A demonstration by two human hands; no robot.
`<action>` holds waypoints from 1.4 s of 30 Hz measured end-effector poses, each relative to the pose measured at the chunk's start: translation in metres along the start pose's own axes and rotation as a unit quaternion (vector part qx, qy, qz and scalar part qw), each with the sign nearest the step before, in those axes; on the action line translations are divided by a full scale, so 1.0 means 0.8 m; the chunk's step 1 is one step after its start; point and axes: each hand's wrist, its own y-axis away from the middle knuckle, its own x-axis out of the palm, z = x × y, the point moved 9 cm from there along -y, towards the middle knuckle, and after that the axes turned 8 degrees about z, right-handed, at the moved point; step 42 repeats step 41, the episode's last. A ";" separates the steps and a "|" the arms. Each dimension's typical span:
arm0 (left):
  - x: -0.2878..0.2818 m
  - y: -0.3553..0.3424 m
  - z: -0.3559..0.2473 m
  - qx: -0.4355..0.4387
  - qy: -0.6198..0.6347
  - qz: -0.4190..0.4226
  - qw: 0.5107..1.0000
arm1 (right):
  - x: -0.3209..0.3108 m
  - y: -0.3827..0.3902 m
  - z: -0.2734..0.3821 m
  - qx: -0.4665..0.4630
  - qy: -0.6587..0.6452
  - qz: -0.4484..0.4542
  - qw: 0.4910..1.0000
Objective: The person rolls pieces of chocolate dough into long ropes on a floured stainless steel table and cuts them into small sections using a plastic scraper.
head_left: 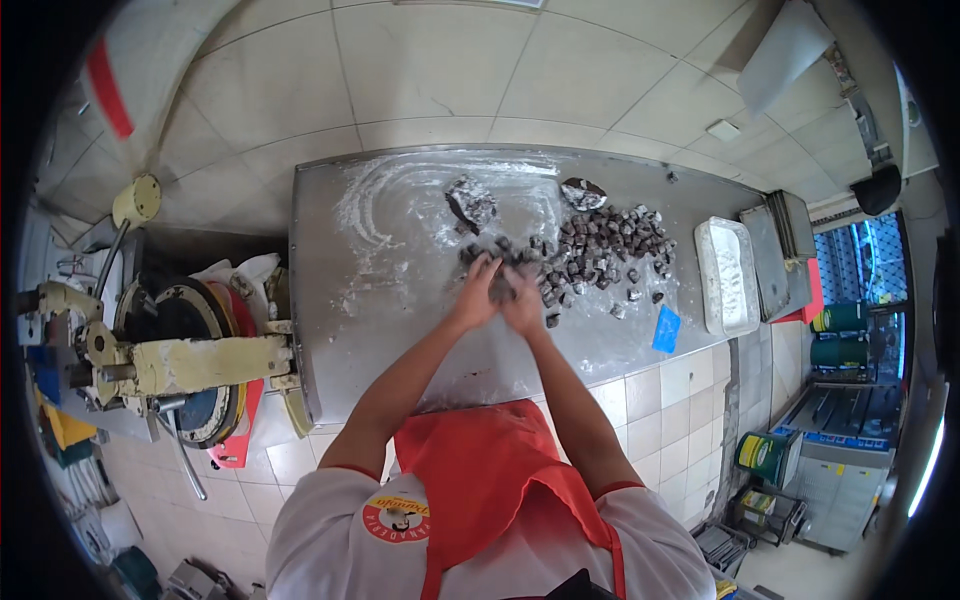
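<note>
My left hand and my right hand are close together over the metal table, fingers curled in on a dark brown dough lump between them. The right fingers are smeared by motion, and the palms hide part of the dough. Small dark pieces lie just beyond my fingertips. To the right spreads a heap of floured dark dough chunks, with a few loose ones at its edge. Two bigger floured dough slabs, one ahead of my hands and another farther right, rest on the tabletop.
White flour is smeared over the metal table. On its right are a blue scraper, a tray of flour and stacked metal pans. A cream-coloured machine with a lever stands against the left end.
</note>
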 end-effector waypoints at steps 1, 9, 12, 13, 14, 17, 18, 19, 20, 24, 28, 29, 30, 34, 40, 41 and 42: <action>0.005 -0.033 -0.012 0.010 0.010 0.010 1.000 | -0.048 -0.007 -0.007 -0.001 0.074 -0.088 0.993; -0.132 -0.128 0.067 -0.310 -0.223 -0.197 0.903 | -0.082 0.195 -0.182 0.495 -0.324 -0.019 0.806; -0.080 -0.177 0.044 -0.386 -0.199 -0.094 0.896 | -0.001 0.257 -0.216 0.566 -0.561 -0.041 0.603; -0.054 -0.189 0.046 -0.420 -0.208 -0.037 0.883 | 0.010 0.234 -0.214 0.550 -0.574 -0.042 0.605; -0.039 -0.199 0.054 -0.427 -0.213 -0.022 0.878 | 0.013 0.197 -0.215 0.533 -0.587 -0.051 0.608; -0.062 -0.255 0.113 -0.356 -0.250 -0.054 0.899 | -0.001 0.060 -0.222 0.336 -0.726 -0.104 0.591; -0.141 -0.246 0.155 -0.351 -0.259 -0.118 0.892 | -0.010 0.012 -0.173 0.286 -0.755 -0.030 0.589; -0.120 -0.236 0.174 -0.294 0.062 -0.159 0.940 | -0.038 0.009 -0.166 0.260 -0.770 -0.001 0.583; -0.099 -0.230 0.187 -0.336 0.263 -0.110 0.898 | -0.076 0.014 -0.188 0.260 -0.772 -0.022 0.580; -0.213 -0.142 0.157 -0.230 0.480 -0.178 0.827 | -0.341 0.033 -0.339 0.018 -0.379 -0.241 0.893; -0.134 -0.032 -0.013 -0.125 0.579 -0.220 0.775 | -0.607 0.128 -0.538 0.275 0.091 -0.366 0.884; -0.125 -0.006 -0.027 -0.129 0.580 -0.238 0.769 | -0.634 0.142 -0.597 0.313 0.173 -0.332 0.873; -0.106 0.004 -0.037 -0.107 0.581 -0.184 0.785 | -0.648 0.155 -0.661 0.349 0.191 -0.270 0.877; 0.003 0.044 0.002 -0.204 0.564 -0.140 0.788 | -0.655 0.200 -0.808 0.285 0.025 -0.179 0.941; 0.056 0.117 -0.006 -0.396 0.325 -0.152 0.845 | -0.648 0.153 -0.775 0.355 0.103 -0.144 0.918; 0.058 0.104 -0.014 -0.399 0.238 -0.116 0.878 | -0.650 0.148 -0.771 0.351 0.104 -0.145 0.919; 0.058 0.104 -0.014 -0.399 0.238 -0.116 0.878 | -0.650 0.148 -0.771 0.351 0.104 -0.145 0.919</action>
